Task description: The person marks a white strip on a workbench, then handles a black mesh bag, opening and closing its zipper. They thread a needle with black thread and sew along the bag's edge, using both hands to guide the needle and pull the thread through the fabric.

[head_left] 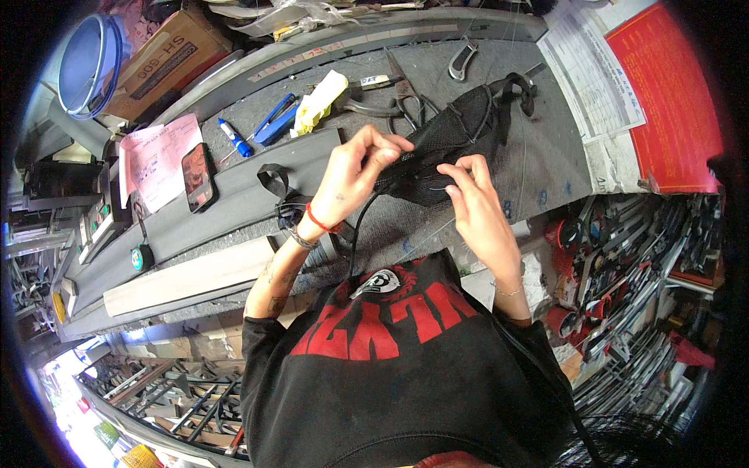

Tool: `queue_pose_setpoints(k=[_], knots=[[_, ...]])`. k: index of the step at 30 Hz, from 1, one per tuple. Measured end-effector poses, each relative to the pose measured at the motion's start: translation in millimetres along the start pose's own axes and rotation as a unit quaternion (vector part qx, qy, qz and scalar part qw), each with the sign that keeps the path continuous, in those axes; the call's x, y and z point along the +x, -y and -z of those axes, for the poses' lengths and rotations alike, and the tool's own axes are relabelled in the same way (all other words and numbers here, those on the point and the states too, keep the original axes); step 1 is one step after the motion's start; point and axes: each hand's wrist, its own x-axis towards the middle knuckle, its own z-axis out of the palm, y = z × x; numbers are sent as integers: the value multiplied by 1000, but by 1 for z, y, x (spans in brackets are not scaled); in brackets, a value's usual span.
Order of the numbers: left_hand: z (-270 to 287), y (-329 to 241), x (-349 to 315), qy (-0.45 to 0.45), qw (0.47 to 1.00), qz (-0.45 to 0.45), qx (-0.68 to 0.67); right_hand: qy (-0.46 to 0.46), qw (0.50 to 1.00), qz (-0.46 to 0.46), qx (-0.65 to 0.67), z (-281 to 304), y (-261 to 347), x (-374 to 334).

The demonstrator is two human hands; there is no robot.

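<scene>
A black mesh bag (pixel 456 136) with dark straps lies on the grey workbench in front of me. My left hand (pixel 355 171) is closed in a pinch at the bag's left edge, thumb and forefinger against the dark mesh. Over the bag's near right side is my right hand (pixel 476 203), its fingers curled toward the thumb. A thin pale line shows by those fingertips, too fine to name. Just beyond the bag rest scissors (pixel 406 93) and grey-handled pliers (pixel 370 108). A black strap loop (pixel 275 181) lies left of my left wrist.
Left on the bench are a phone (pixel 198 178), pink paper (pixel 160 160), a blue marker (pixel 236 138), a blue-handled cutter (pixel 275 121), yellow cloth (pixel 321 101) and a tape measure (pixel 141 257). A pale strip (pixel 191 277) runs along the near edge. Metal bars (pixel 632 382) crowd the right.
</scene>
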Motion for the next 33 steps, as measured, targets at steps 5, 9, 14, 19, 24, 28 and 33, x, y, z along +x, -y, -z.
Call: queue_pose_setpoints(k=[5, 9, 14, 19, 24, 28, 33], knots=[[-2, 14, 8, -31, 995, 27, 94, 11, 1000, 10, 23, -10, -11, 9], [5, 14, 4, 82, 977, 28, 196, -5, 999, -17, 48, -27, -16, 4], [-13, 10, -3, 105, 933, 2, 345, -67, 992, -69, 76, -40, -18, -10], [-26, 10, -5, 74, 931, -69, 350, -104, 971, -131, 170, -57, -25, -19], [-26, 13, -8, 75, 875, -120, 463, -140, 959, -146, 201, -65, -26, -19], [-25, 17, -3, 99, 884, -86, 449, -131, 959, -146, 207, -64, -25, -15], [-20, 22, 2, 165, 922, -52, 347, -117, 964, -158, 179, -68, -26, -14]])
